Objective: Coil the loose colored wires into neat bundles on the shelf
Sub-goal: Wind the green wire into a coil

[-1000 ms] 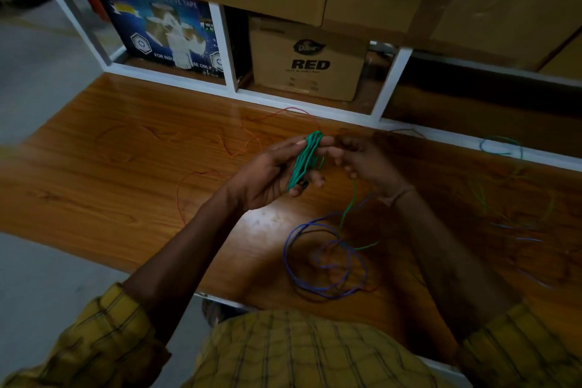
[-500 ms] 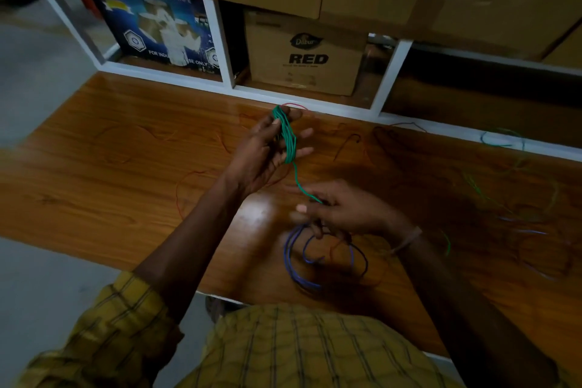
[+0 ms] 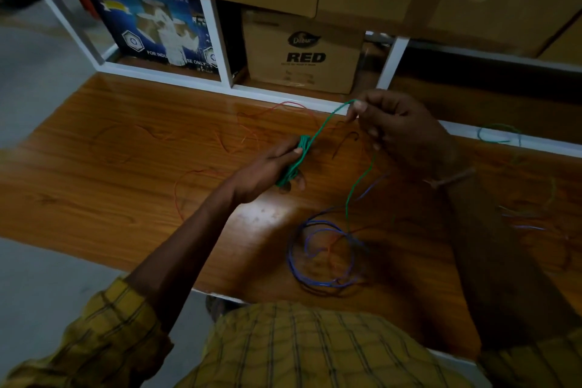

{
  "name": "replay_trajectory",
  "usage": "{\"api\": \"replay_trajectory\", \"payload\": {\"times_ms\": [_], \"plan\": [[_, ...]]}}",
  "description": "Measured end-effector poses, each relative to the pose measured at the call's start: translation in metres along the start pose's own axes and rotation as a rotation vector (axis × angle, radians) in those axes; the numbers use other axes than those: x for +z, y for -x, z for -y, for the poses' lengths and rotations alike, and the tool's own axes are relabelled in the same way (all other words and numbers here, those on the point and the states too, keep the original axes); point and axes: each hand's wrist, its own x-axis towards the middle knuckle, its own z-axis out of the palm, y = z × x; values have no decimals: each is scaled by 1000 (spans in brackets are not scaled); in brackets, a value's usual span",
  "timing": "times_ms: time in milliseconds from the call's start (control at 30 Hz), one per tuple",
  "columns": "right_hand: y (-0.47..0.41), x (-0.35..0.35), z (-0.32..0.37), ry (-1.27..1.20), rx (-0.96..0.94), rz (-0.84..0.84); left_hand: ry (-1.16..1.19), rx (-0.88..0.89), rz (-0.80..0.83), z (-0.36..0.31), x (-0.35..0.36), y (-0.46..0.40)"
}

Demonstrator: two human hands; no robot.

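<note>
Several loops of thin blue wire (image 3: 321,257) lie loose near the front edge of the glossy brown wooden shelf board (image 3: 94,173), not yet gathered. Above them the left hand (image 3: 267,172) is closed around a small bundle of thin green wire (image 3: 294,164), fingers curled so that the finished turns do not spring open. From the bundle one strand goes up to the right hand (image 3: 400,129), which pinches it between thumb and forefinger and holds it raised and stretched, probably to keep tension for the next turn. The free tail of the green wire hangs down from that hand toward the blue loops. Thin red wires (image 3: 195,173) are spread on the board behind the left hand, and more green strands (image 3: 499,134) lie by the right back edge. Behind the board stands a brown cardboard box marked RED (image 3: 302,53).
</note>
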Motion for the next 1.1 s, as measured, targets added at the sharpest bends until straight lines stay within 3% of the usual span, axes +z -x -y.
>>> {"api": "replay_trajectory", "payload": {"times_ms": [100,300,533,700,800,867,967,1100], "plan": [[-23,4,-33,15,37,-145,117,14,82,-2,4,4],[-41,25,-86,76,192,-271,451,64,246,-5,3,5],[1,79,-104,-22,378,51,817,170,255,-12,-11,-5],[22,106,-80,-183,494,315,933,159,71,-13,-15,-20],[32,106,-60,-119,502,541,837,114,-161,-10,-19,-30],[37,100,-46,-48,464,600,630,94,-258,-7,-22,-33],[35,76,-26,25,378,599,197,103,-274,5,-22,-30],[31,34,0,16,197,439,-121,96,-196,12,-19,-22]]}}
